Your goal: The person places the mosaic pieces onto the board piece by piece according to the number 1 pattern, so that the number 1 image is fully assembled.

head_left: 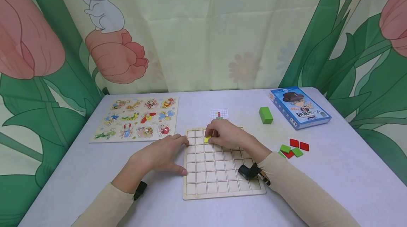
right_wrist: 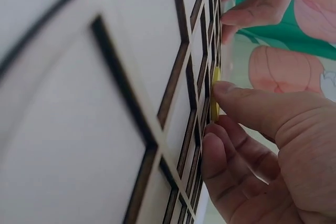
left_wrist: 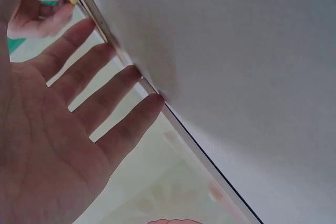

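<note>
The right hand pinches a yellow tile near the far edge of a wooden grid board; the left hand, fingers straight, touches the board's left edge.

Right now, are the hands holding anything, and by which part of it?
Right hand pinches a yellow tile, seemingly by its edges. Left hand grips nothing; it just touches the left edge of the grid board.

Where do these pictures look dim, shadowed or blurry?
Head view: evenly lit, the pale wooden grid board clear; left wrist view: dimmer, a soft shadow on the white tabletop beside the bare left hand; right wrist view: the board's nearest grid lines blurred, the thin yellow tile beyond crisper.
</note>
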Demonstrator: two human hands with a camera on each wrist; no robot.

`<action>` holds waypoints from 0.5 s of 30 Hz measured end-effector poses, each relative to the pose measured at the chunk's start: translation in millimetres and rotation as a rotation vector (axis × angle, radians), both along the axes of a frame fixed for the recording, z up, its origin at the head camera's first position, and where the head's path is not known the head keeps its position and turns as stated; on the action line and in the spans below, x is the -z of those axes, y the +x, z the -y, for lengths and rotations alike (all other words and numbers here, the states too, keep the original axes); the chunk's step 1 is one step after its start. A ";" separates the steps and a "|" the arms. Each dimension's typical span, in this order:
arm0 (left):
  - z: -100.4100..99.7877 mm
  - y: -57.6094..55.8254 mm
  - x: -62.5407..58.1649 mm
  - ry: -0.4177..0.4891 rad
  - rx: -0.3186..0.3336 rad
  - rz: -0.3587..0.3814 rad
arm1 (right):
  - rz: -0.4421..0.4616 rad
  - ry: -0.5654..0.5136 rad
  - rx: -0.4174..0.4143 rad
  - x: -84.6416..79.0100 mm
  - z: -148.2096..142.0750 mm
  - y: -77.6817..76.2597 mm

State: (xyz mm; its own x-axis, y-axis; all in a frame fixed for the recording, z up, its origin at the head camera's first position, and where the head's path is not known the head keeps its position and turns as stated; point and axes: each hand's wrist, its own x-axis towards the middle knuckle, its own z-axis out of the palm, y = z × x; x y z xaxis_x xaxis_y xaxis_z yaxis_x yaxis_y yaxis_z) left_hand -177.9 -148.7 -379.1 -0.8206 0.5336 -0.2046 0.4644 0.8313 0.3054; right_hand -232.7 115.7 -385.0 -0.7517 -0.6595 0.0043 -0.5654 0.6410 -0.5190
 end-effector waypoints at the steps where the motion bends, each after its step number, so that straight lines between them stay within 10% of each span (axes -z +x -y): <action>1: 0.1 -0.1 -0.1 0.000 0.001 -0.001 | 0.000 0.002 0.002 -0.2 0.1 -0.1; 15: 1.2 -0.5 1.3 0.007 0.009 0.003 | 0.028 -0.001 -0.057 -1.7 -3.7 -2.6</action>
State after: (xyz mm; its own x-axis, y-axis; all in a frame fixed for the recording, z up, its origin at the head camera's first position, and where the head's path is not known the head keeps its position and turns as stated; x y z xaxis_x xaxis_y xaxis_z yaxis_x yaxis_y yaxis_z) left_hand -178.4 -149.9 -380.4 -0.8153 0.5421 -0.2033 0.4706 0.8250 0.3128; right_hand -235.3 119.4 -383.3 -0.7130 -0.7010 -0.0158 -0.5857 0.6079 -0.5361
